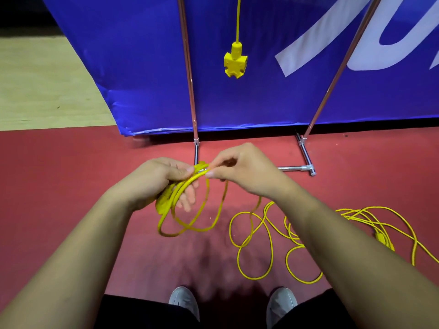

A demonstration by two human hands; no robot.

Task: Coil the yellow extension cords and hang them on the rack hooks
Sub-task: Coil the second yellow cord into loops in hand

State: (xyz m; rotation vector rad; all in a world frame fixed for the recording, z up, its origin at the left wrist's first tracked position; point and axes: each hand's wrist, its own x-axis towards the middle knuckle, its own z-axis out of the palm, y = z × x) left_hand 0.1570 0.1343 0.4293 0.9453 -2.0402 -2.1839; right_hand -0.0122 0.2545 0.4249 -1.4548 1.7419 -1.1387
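Observation:
My left hand (156,181) grips a small coil of yellow extension cord (190,224), with several loops hanging below it. My right hand (240,169) pinches the same cord right beside the left thumb. From there the cord runs down to a loose tangle (263,248) on the red floor at the right, with a yellow plug (383,241) in it. Another yellow cord hangs from above, ending in a multi-outlet socket (235,61) between the rack's two poles. The rack hooks are out of view.
The chrome rack stands just ahead: left pole (190,91), right pole (332,86) and floor bar (297,167). A blue banner (142,67) stands behind it. My shoes (184,302) are at the bottom. Wood flooring (42,91) lies at the far left.

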